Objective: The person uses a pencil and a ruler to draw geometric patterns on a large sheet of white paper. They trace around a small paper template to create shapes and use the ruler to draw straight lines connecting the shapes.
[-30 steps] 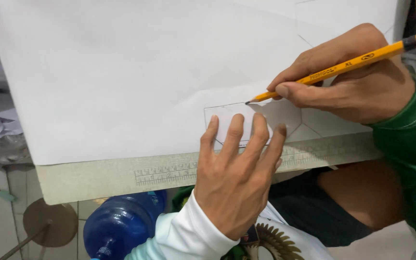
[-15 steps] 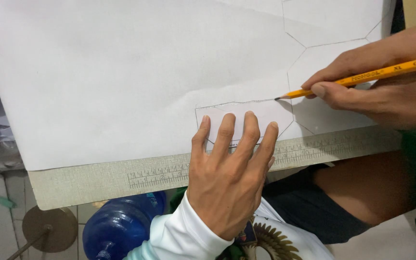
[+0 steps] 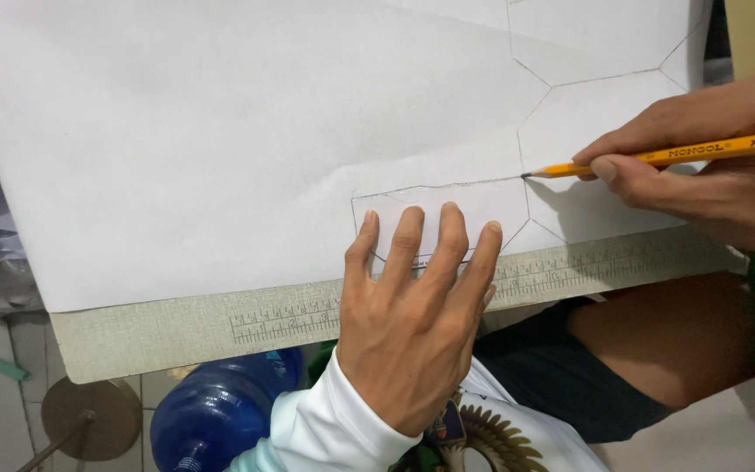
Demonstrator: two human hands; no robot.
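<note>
**A:** Starting at your left, what's there?

**B:** The sheet of white paper (image 3: 220,131) runs nearly to the left edge of the view, bare and unmarked across that whole half. It lies on a grey-green board (image 3: 176,328), whose printed ruler strip (image 3: 281,319) shows along the near edge, just past the paper's lower border. Below the board sits a blue water bottle (image 3: 220,411).

**A:** And your left hand?

**B:** Your left hand (image 3: 412,323) lies flat, fingers spread narrowly, fingertips pressing a small paper template (image 3: 439,210) against the sheet, close to the sheet's lower edge. Your palm overlaps the board's ruler strip.

**A:** The pencil?

**B:** Your right hand (image 3: 692,170) pinches a yellow pencil (image 3: 675,156) between thumb and fingers. Its long axis runs almost level, slightly rising to the right; the tip points left and touches the paper at the template's upper right corner, where the drawn outlines meet.

**A:** Room to move?

**B:** Pencilled hexagon lines (image 3: 552,83) fill the upper right; the paper ends near the right edge of the view.
</note>
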